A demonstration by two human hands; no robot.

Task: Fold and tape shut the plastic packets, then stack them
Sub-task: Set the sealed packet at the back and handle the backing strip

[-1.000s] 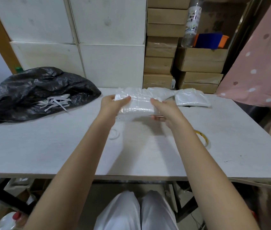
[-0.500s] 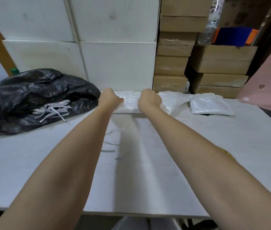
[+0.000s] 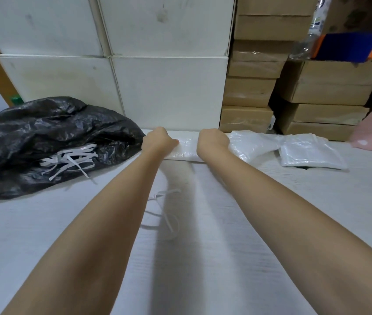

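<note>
So both arms are stretched right out to the far edge of the worktop (image 3: 271,223), where it meets the white boxes (image 3: 169,92). The left hand (image 3: 157,140) and right hand (image 3: 212,139) are each curled over one end of a folded plastic packet (image 3: 186,148), gripping it with the knuckles toward the camera. The packet sits flat against the foot of those boxes. Whether the fingers are wrapped underneath it or just clamped on top, I can't tell from this angle.

Just right of that packet there's a looser, crumpled bit of clear plastic (image 3: 251,144), and further right another flat packet (image 3: 310,153). Left of it is a black bin bag (image 3: 44,142) with white paper strips (image 3: 71,160) on top.

My guess is this one's being parked at the back as the base of the stack. What could go wrong: these things are slippery and springy, so letting go carelessly might let the fold pop open, especially if the tape isn't stuck down well. The crumpled plastic touching the right hand could also get dragged along or trapped under the packet and make the stack sit crooked.
</note>
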